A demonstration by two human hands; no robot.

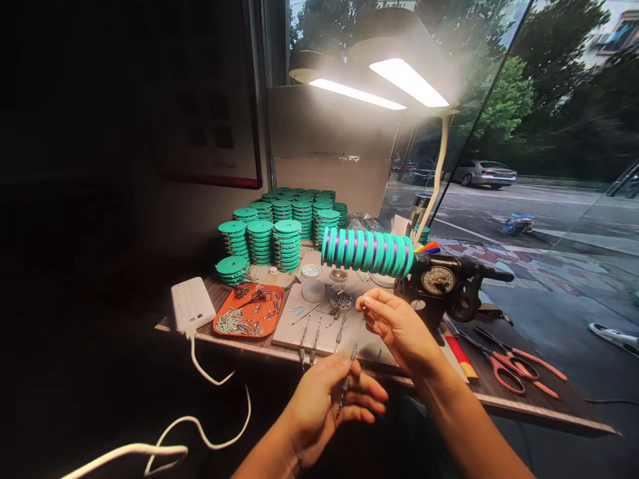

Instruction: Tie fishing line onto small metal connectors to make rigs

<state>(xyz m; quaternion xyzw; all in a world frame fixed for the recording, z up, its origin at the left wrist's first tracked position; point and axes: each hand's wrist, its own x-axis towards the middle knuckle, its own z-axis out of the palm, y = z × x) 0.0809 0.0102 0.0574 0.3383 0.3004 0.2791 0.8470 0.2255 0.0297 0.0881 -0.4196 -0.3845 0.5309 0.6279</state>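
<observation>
My left hand [319,399] is closed at thumb and forefinger on a thin fishing rig [354,352], its other fingers loosely spread. A coiled, bluish section of the rig stands up above the thumb, and its lower end passes down past the palm. Higher and to the right, my right hand [394,326] pinches the thin upper end of the same rig. Just above the right fingertips is a row of teal foam spools [367,251] on a black hand-cranked winder [439,279]. Similar rigs [315,339] hang over the front edge of a pale board [287,339].
Stacked teal spools [287,243] fill the back left. An orange tray [272,324] holds small parts, beside a white power bank [192,305] with a cable. Small round tubs [341,301] stand on the board. Scissors [509,372] and pliers [542,362] lie right. Lamps [357,93] hang overhead.
</observation>
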